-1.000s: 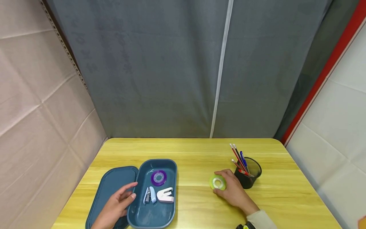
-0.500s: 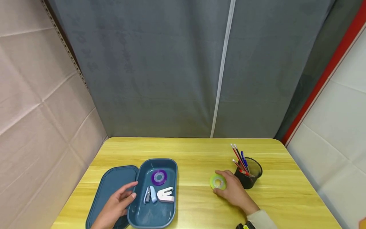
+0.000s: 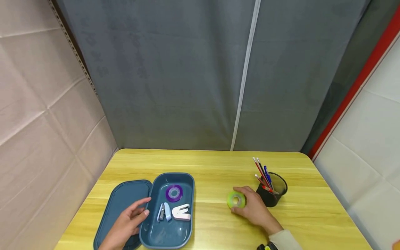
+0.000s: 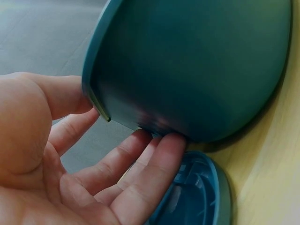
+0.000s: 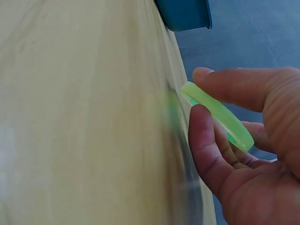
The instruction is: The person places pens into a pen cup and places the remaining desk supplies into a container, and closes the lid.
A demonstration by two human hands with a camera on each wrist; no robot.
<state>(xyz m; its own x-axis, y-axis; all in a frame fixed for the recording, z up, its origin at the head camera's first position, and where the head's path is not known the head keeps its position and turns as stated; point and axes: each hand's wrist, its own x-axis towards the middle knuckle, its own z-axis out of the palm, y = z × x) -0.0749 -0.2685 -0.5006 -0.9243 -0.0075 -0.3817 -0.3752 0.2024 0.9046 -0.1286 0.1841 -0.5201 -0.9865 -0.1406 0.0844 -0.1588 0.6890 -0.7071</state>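
Note:
My right hand pinches a yellow-green roll of tape between thumb and fingers. In the right wrist view the tape roll is tilted, its edge toward the camera, apart from the table. My left hand touches the left side of a blue box with relaxed fingers. In the left wrist view its fingertips meet the box's outer wall, and the thumb lies at the rim. Inside the box are a purple tape roll, a light blue stapler and a white stapler.
The box's lid lies at the left, partly under my left hand. A black mesh pen cup with pencils and a blue pen stands just right of my right hand. Behind the wooden table hangs a grey curtain.
My right hand has shifted slightly left with the yellow-green tape roll, which looks a little more tilted now. My left hand stays at the box; the view has tilted slightly.

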